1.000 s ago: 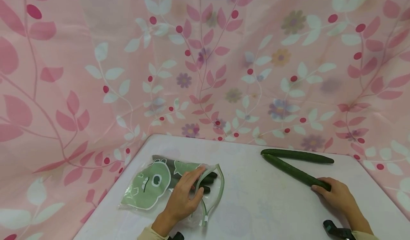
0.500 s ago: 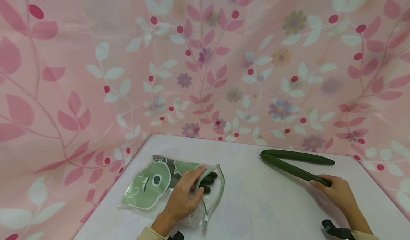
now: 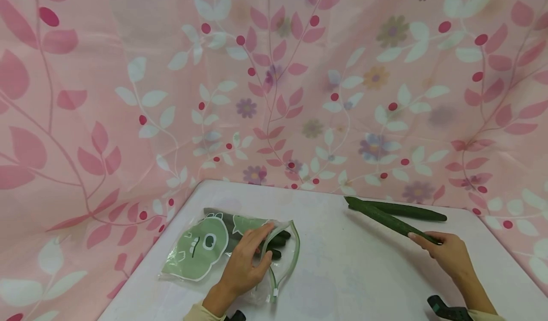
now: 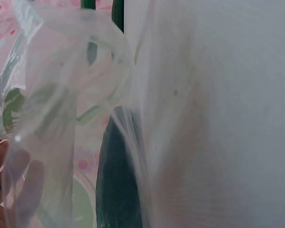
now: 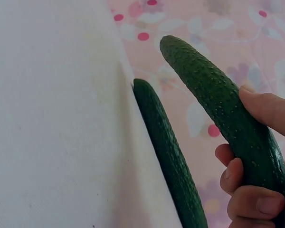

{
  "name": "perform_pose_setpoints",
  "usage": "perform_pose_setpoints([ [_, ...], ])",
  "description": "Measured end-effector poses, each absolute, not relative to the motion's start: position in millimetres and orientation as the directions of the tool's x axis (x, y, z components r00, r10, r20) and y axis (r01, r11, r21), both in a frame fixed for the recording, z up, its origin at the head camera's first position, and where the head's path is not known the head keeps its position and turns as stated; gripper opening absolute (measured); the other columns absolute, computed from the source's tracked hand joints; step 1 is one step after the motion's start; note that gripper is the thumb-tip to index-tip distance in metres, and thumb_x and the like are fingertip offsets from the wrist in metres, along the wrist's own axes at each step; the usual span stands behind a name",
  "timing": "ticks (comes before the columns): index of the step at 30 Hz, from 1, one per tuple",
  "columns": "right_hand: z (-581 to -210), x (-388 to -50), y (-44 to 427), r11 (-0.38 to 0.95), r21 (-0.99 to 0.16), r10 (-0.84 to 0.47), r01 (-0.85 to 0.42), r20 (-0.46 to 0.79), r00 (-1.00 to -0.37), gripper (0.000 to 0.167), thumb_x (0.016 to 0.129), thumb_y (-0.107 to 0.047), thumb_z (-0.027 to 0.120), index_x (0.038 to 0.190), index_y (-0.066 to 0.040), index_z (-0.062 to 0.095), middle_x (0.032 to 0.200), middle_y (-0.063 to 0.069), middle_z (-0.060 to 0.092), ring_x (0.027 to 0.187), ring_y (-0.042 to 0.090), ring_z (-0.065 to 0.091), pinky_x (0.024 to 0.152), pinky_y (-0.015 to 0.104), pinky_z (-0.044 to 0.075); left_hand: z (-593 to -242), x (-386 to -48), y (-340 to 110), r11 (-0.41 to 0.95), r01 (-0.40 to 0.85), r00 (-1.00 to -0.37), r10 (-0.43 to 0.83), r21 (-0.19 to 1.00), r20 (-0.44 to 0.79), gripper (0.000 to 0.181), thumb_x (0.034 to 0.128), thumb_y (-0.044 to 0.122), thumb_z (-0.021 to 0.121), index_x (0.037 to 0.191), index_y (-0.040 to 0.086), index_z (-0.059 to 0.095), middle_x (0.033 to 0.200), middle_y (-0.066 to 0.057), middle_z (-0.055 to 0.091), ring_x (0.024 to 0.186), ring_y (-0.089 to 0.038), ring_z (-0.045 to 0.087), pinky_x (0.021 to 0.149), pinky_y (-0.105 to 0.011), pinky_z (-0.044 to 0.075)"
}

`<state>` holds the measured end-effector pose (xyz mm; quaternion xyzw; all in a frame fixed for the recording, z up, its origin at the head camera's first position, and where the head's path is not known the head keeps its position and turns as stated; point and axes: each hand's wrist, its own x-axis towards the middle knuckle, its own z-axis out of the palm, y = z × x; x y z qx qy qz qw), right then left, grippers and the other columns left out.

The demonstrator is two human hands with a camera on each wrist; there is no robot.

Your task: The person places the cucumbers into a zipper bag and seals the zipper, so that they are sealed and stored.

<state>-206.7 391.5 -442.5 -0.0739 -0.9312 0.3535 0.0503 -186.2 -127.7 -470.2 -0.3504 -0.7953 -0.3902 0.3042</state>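
Note:
My right hand (image 3: 451, 255) grips one end of a long green cucumber (image 3: 387, 218), whose far end is raised off the table. In the right wrist view, thumb and curled fingers wrap this bumpy cucumber (image 5: 211, 92). A second cucumber (image 3: 417, 211) lies just behind it. On the left, a clear zip bag (image 3: 198, 248) with a green cartoon print lies flat, its mouth facing right. My left hand (image 3: 244, 263) holds the bag's mouth apart at the rim. Dark cucumber ends (image 3: 280, 238) show inside; one bagged cucumber (image 4: 118, 175) appears close up in the left wrist view.
Both hands work over a white table (image 3: 325, 254). A pink floral curtain (image 3: 274, 83) hangs right behind its back edge. The bag's white slider (image 3: 275, 292) sits at the near end of its green zip. Dark wrist mounts (image 3: 445, 307) stick out beside the forearms.
My right hand has lifted the front cucumber from the table; its far end has risen and shifted slightly left, now overlapping the rear cucumber's tip. The left hand and bag stay put.

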Motion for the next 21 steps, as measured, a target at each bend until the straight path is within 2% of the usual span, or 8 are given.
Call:
perform_pose_setpoints([
  [4,-439,-202,384,0.711,-0.69,0.222,0.137,0.035,-0.974,0.065,0.094,-0.062,0.067,0.106,0.002,0.076,0.073,0.007,0.062,0.07,0.022,0.051,0.058,0.035,0.041,-470,-187,-127,0.448,0.799,-0.563,0.322,0.402,0.761,0.063,0.089,0.005,0.069,0.15,0.002,0.054,0.145,-0.013,0.059,0.108,-0.017,0.057,0.073,-0.026,0.053],
  [6,-439,-199,380,0.698,-0.703,0.238,0.137,0.047,-0.97,0.062,0.093,-0.061,0.069,0.1,-0.001,0.077,0.07,0.007,0.059,0.067,0.021,0.049,0.056,0.034,0.04,-470,-187,-127,0.45,0.798,-0.563,0.322,0.4,0.761,0.065,0.0885,0.004,0.07,0.151,0.003,0.053,0.145,-0.012,0.059,0.107,-0.017,0.056,0.074,-0.024,0.052],
  [11,-438,-193,371,0.668,-0.737,0.241,0.109,0.075,-0.968,0.059,0.093,-0.059,0.071,0.1,-0.001,0.078,0.074,0.01,0.062,0.065,0.02,0.05,0.054,0.033,0.039,-470,-188,-128,0.452,0.799,-0.559,0.318,0.396,0.766,0.069,0.0868,0.002,0.071,0.153,0.006,0.051,0.145,-0.012,0.059,0.106,-0.017,0.056,0.075,-0.021,0.05],
  [21,-445,-184,354,0.661,-0.75,0.183,0.027,0.126,-0.975,0.045,0.095,-0.049,0.073,0.091,-0.005,0.08,0.076,0.002,0.062,0.069,0.016,0.048,0.057,0.031,0.039,-472,-187,-128,0.449,0.796,-0.566,0.318,0.405,0.761,0.064,0.0898,0.006,0.069,0.152,0.004,0.052,0.145,-0.01,0.059,0.108,-0.017,0.056,0.076,-0.02,0.05],
])
